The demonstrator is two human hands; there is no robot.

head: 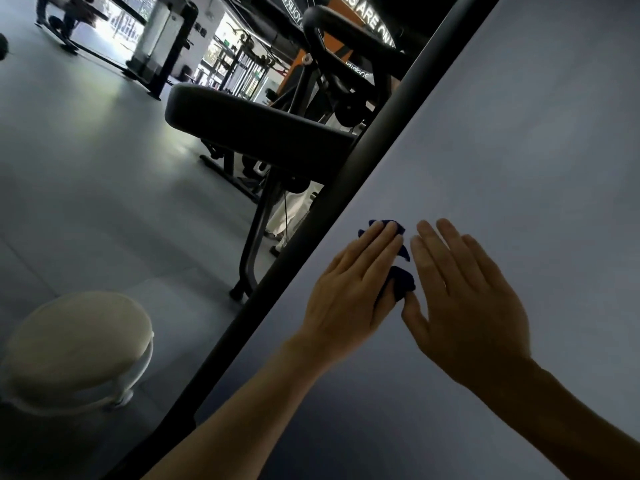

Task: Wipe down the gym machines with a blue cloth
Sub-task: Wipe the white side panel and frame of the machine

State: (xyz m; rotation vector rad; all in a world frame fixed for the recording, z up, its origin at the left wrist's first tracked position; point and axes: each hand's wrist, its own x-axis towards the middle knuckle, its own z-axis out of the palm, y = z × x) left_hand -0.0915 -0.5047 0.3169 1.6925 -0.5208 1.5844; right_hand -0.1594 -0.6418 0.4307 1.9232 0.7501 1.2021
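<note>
**gymrat_07:** Pressing a crumpled dark blue cloth (398,268) flat against the big pale grey panel (502,150), left hand (349,292) spread open on top of it, fingers straight, palm down. Not really gripping, just pinning. Cloth mostly hidden under the palm, only a few blue corners poking out past the fingertips and by the thumb.

**wipe_guy:** And the right hand (471,306)?

**gymrat_07:** Also open and flat on the panel, empty, just beside the cloth, thumb nearly touching that lower blue fold. Looks like bracing, maybe.

**wipe_guy:** Risky part then: bunched up that small, covers barely any surface per pass. Easy to leave streaks or skip patches.

**gymrat_07:** Yep. Plus with no actual grip, could slide out from under the palm on a fast stroke. Also sitting close to the black frame bar (349,188) along the panel's edge, so could snag there or drop to the grey floor (104,168).

**wipe_guy:** And bare right palm smearing fresh prints on the wiped bit.

**gymrat_07:** Exactly. Black padded bench (249,123) and cream round stool (79,344) looking untouched, can't tell really.
</note>
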